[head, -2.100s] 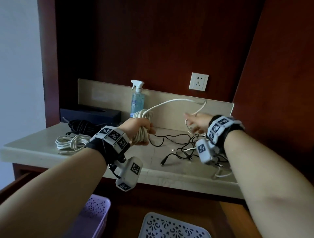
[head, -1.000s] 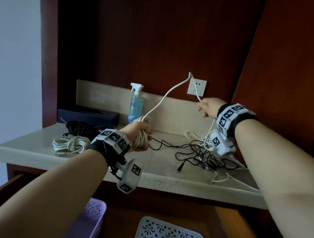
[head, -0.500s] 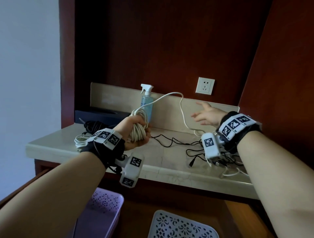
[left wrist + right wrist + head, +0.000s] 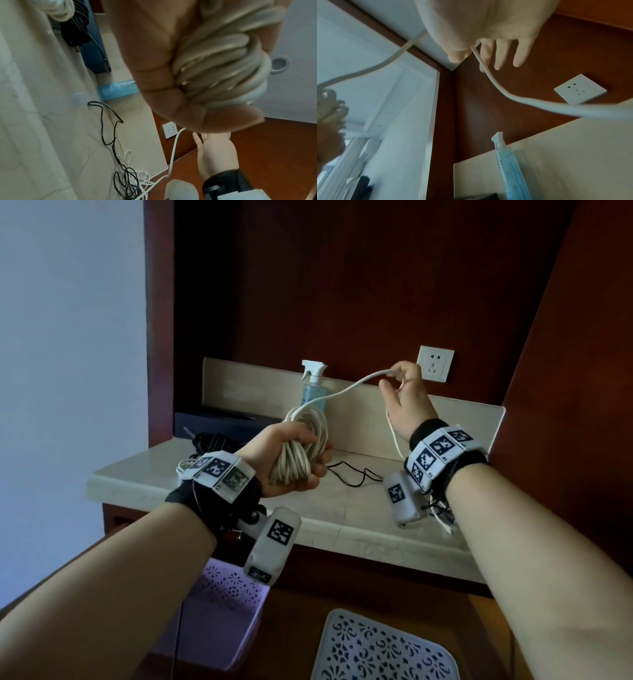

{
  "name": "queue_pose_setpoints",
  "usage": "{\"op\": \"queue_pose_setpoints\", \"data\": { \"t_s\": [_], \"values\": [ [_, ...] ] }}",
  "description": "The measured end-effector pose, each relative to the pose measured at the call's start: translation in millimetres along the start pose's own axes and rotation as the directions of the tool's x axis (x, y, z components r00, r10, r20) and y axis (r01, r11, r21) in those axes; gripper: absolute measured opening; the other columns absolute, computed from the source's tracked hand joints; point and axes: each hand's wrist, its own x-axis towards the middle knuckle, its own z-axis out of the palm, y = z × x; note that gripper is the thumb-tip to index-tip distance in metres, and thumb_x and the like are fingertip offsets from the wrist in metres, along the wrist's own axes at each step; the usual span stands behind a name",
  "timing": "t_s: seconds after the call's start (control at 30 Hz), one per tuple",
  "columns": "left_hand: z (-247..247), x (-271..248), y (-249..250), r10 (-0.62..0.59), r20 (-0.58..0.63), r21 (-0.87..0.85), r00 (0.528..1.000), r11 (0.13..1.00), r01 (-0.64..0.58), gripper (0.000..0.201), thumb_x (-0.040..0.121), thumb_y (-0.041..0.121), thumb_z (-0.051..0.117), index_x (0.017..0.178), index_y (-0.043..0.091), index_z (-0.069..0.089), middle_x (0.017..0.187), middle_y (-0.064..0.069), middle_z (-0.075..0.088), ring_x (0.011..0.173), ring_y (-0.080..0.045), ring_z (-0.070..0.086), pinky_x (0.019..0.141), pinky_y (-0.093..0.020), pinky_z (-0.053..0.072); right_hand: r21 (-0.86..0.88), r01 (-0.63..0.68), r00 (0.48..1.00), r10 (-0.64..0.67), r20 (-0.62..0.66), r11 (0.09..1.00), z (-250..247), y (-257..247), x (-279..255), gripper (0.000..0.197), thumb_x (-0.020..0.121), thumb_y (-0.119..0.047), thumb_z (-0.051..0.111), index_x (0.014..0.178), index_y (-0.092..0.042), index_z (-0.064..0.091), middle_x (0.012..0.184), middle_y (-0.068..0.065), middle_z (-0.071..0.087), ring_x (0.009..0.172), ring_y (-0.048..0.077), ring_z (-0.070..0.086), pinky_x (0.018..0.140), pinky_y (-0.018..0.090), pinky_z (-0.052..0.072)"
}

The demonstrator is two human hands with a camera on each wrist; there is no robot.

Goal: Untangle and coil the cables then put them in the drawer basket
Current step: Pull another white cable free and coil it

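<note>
My left hand (image 4: 274,448) grips a thick coil of white cable (image 4: 303,446) above the counter's left part; the wrist view shows the loops (image 4: 214,60) packed in the curled fingers. From the coil a free strand (image 4: 346,388) rises rightwards to my right hand (image 4: 407,402), raised in front of the wall outlet. Thumb and forefinger pinch the strand (image 4: 505,93), the other fingers (image 4: 520,54) stretched out. Past that hand the strand drops to a tangle of thin black and white cables (image 4: 130,182). Below the counter are a purple basket (image 4: 222,594) and a white basket (image 4: 380,648).
A spray bottle (image 4: 313,392) stands at the backsplash behind the coil. A dark box (image 4: 222,422), a coiled black cable (image 4: 212,440) and a coiled white cable (image 4: 185,467) lie at the counter's left. A thin black cable (image 4: 356,474) snakes across the stone counter (image 4: 342,529). The outlet (image 4: 435,368) is on the wood wall.
My right hand, open and lower half a second ago, has risen and now pinches the free white strand near the outlet. My left hand still grips the coil.
</note>
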Motion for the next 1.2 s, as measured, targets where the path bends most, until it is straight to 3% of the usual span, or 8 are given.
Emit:
{"op": "queue_pose_setpoints", "data": {
  "t_s": [0.13,0.3,0.43,0.7,0.83,0.93,1.03,1.2],
  "values": [
    [4.2,-2.1,0.6,0.129,-0.053,-0.054,0.99,0.99,-0.132,0.033,0.067,0.012,0.052,0.099,0.004,0.055,0.073,-0.008,0.051,0.054,-0.016,0.051,0.046,-0.024,0.045,-0.008,-0.007,0.95,0.009,0.311,1.0,3.6,-16.6,-9.5,0.023,0.101,-0.031,0.025,0.098,-0.017,0.043,0.067,-0.003,0.049,0.069,0.022,0.055,0.072,0.036,0.046],
    [6.3,1.1,8.8,0.339,-0.145,-0.096,0.93,0.93,-0.354,0.041,0.065,0.012,0.048,0.105,0.011,0.058,0.08,-0.005,0.055,0.06,-0.016,0.053,0.049,-0.023,0.046,-0.405,0.259,0.766,0.069,0.639,0.877,4.3,-52.2,-32.0,0.035,0.102,-0.033,0.022,0.117,-0.015,0.047,0.106,0.006,0.055,0.098,0.026,0.054,0.076,0.028,0.037],
    [11.9,-1.2,14.4,0.396,-0.13,-0.013,0.909,0.916,-0.401,0.044,0.065,0.015,0.047,0.106,0.015,0.065,0.094,-0.004,0.057,0.067,-0.017,0.054,0.049,-0.025,0.047,-0.468,0.358,0.667,0.129,0.733,0.808,12.5,-64.4,-40.6,0.038,0.102,-0.034,0.022,0.123,-0.012,0.045,0.122,0.012,0.055,0.104,0.026,0.055,0.087,0.034,0.042],
    [4.6,-2.3,16.2,0.433,-0.278,0.0,0.857,0.893,-0.451,0.025,0.071,0.015,0.045,0.093,0.009,0.055,0.103,-0.009,0.065,0.064,-0.016,0.048,0.05,-0.024,0.045,-0.513,0.412,0.686,0.114,0.719,0.753,0.3,-64.4,-55.2,0.043,0.101,-0.039,0.02,0.134,-0.018,0.04,0.133,0.011,0.049,0.113,0.029,0.05,0.08,0.029,0.034],
    [4.0,-2.9,17.0,0.447,-0.284,-0.045,0.849,0.878,-0.477,0.017,0.087,0.006,0.033,0.088,0.007,0.05,0.079,-0.01,0.063,0.059,-0.016,0.047,0.053,-0.025,0.043,-0.497,0.44,0.651,0.116,0.75,0.747,2.2,-67.6,-62.9,0.037,0.101,-0.038,0.022,0.12,-0.019,0.047,0.12,0.015,0.054,0.104,0.029,0.052,0.078,0.029,0.032],
    [6.8,3.0,16.5,0.469,-0.318,0.016,0.824,0.871,-0.49,0.013,0.085,0.004,0.048,0.088,0.011,0.059,0.072,-0.004,0.055,0.057,-0.012,0.052,0.056,-0.025,0.044,-0.401,0.339,0.638,0.105,0.763,0.851,6.5,-67.0,-64.8,0.025,0.101,-0.036,0.025,0.103,-0.019,0.043,0.1,0.011,0.049,0.085,0.023,0.045,0.075,0.028,0.031],
    [6.8,8.0,14.9,0.481,-0.374,0.009,0.793,0.857,-0.515,0.01,0.089,0.009,0.056,0.081,0.012,0.062,0.071,-0.002,0.056,0.055,-0.011,0.056,0.052,-0.025,0.049,-0.162,0.148,0.688,0.017,0.726,0.976,3.0,-63.2,-66.1,0.038,0.096,-0.039,0.041,0.129,-0.019,0.036,0.099,0.003,0.053,0.08,0.017,0.05,0.071,0.025,0.036],
    [17.1,5.3,6.5,0.516,-0.126,0.009,0.847,0.854,-0.52,0.037,0.087,0.028,0.051,0.059,0.016,0.072,0.065,-0.001,0.066,0.061,-0.016,0.067,0.057,-0.03,0.056,0.069,-0.012,0.77,-0.035,0.637,0.998,-0.8,-71.5,-66.6,0.06,0.086,-0.043,0.059,0.134,-0.023,0.029,0.113,0.001,0.053,0.098,0.015,0.056,0.081,0.028,0.046]
  ]
}}
